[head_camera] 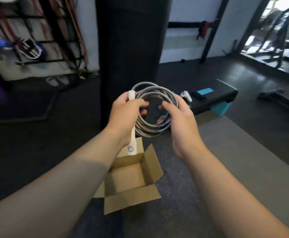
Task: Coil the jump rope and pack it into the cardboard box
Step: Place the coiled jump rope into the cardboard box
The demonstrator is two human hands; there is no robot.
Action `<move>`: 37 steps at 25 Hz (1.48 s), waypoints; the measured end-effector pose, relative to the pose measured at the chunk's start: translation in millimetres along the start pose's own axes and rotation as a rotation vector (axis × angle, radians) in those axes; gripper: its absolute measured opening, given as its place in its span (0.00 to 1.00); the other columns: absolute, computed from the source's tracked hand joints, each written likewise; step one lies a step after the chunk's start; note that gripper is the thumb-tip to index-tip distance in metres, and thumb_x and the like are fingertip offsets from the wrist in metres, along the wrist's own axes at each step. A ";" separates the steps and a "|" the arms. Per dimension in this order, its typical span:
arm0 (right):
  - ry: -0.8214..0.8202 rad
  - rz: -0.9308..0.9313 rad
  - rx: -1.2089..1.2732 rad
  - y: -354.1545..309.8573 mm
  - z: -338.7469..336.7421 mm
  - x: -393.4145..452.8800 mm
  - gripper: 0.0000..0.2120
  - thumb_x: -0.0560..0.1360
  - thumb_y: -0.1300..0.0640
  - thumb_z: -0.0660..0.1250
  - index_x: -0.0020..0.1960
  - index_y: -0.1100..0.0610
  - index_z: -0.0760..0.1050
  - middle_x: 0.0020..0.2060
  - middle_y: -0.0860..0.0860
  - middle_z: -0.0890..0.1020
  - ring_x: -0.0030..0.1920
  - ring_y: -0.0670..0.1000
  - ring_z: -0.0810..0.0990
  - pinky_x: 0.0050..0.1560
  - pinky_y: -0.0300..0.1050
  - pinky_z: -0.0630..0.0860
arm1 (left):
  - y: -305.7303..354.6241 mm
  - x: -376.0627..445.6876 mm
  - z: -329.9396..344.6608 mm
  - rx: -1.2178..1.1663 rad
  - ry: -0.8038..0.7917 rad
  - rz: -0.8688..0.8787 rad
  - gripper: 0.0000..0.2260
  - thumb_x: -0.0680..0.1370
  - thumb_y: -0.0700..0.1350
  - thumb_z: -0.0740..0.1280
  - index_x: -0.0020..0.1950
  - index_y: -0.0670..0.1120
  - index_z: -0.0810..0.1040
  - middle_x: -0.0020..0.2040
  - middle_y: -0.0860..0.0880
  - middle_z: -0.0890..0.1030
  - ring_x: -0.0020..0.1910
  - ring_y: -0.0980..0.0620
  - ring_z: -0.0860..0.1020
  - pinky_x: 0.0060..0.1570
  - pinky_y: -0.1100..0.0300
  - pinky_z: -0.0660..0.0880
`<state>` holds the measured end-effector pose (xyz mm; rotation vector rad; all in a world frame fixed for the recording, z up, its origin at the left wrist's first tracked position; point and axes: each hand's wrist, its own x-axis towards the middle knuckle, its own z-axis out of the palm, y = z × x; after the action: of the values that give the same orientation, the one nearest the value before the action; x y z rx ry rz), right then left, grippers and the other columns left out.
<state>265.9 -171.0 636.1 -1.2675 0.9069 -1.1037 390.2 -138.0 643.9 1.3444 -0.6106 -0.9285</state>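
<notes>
**Coiled rope held above open box**

With both forearms reaching forward from the bottom of my view, I note first the cardboard box [130, 179] standing on the dark floor [209, 160] below the hands. Its four flaps are folded outward and its inside shows nothing but bare cardboard.

Above the box, the left hand [125, 115] is closed around a white handle [132, 134] of the jump rope [153, 110]. That handle stands roughly upright, its upper end showing above the knuckles and its lower end hanging in front of the box's far flap. The left fingers [141, 103] also curl over the left side of the grey coil.

The right hand [179, 117] grips the coil's right side, its fingers wrapped in through the middle of the loops. The rope is wound in several round turns, held in the air between both hands, clear of the box.

Beyond the hands, a black and teal step platform [214, 102] sits on the floor at right, carrying a small white object that I cannot identify. A black punching bag [128, 48] hangs directly behind the coil.
</notes>
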 end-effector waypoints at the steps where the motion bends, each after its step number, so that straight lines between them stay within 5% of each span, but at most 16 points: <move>1: -0.020 0.019 -0.018 5.4 11.7 3.0 0.13 0.81 0.61 0.63 0.61 0.52 0.80 0.44 0.47 0.83 0.38 0.41 0.78 0.40 0.42 0.78 | -0.8 5.7 -11.6 -0.006 0.043 -0.032 0.09 0.74 0.35 0.69 0.49 0.46 0.84 0.47 0.44 0.86 0.50 0.45 0.83 0.59 0.45 0.79; 4: -0.064 0.095 -0.061 38.8 42.5 18.2 0.14 0.81 0.60 0.63 0.63 0.47 0.79 0.51 0.47 0.85 0.42 0.41 0.80 0.44 0.45 0.80 | -25.0 32.0 -48.0 0.024 0.127 -0.095 0.08 0.73 0.37 0.70 0.43 0.50 0.85 0.43 0.47 0.85 0.49 0.44 0.83 0.59 0.37 0.79; 8: -0.063 0.231 -0.111 110.5 76.5 55.0 0.14 0.82 0.60 0.63 0.62 0.46 0.80 0.49 0.46 0.84 0.37 0.38 0.80 0.40 0.39 0.79 | -82.4 82.6 -84.1 0.067 0.206 -0.201 0.08 0.76 0.39 0.69 0.49 0.50 0.85 0.49 0.46 0.86 0.53 0.44 0.84 0.59 0.44 0.80; 15: -0.018 0.492 -0.140 250.2 115.4 109.0 0.16 0.79 0.66 0.64 0.59 0.50 0.82 0.46 0.50 0.83 0.36 0.51 0.76 0.35 0.41 0.77 | -203.4 161.2 -128.2 0.130 0.274 -0.356 0.08 0.78 0.39 0.68 0.55 0.49 0.82 0.50 0.45 0.85 0.51 0.46 0.84 0.55 0.47 0.80; 20: -0.035 0.620 -0.203 357.0 94.7 125.4 0.15 0.77 0.66 0.65 0.56 0.51 0.83 0.45 0.49 0.84 0.37 0.51 0.75 0.38 0.43 0.75 | -305.8 193.0 -131.7 0.169 0.326 -0.505 0.07 0.76 0.38 0.68 0.46 0.51 0.80 0.40 0.49 0.81 0.41 0.49 0.78 0.44 0.55 0.74; 26: -0.079 0.761 -0.289 495.3 55.4 143.0 0.12 0.79 0.65 0.64 0.57 0.53 0.81 0.42 0.51 0.81 0.38 0.54 0.74 0.38 0.44 0.73 | -447.1 227.0 -123.7 0.242 0.361 -0.703 0.04 0.78 0.39 0.67 0.50 0.47 0.80 0.39 0.48 0.79 0.39 0.48 0.76 0.40 0.56 0.70; 33: -0.178 0.745 -0.633 679.8 16.0 136.5 0.13 0.80 0.60 0.63 0.60 0.49 0.80 0.57 0.52 0.81 0.53 0.50 0.80 0.62 0.48 0.76 | -635.4 245.5 -128.4 0.497 0.355 -0.750 0.08 0.74 0.47 0.69 0.52 0.49 0.82 0.53 0.42 0.83 0.53 0.42 0.81 0.57 0.47 0.78; 37: -0.325 0.666 -0.996 723.3 10.6 127.0 0.12 0.82 0.59 0.63 0.64 0.52 0.77 0.64 0.56 0.73 0.63 0.55 0.73 0.63 0.46 0.69 | -674.8 239.8 -133.5 0.645 0.409 -0.735 0.13 0.76 0.44 0.71 0.60 0.44 0.77 0.59 0.43 0.80 0.59 0.41 0.77 0.59 0.45 0.76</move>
<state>398.9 -313.9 -71.9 -1.6546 1.5428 0.1499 485.8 -247.9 -69.9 2.3574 -0.0652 -1.0169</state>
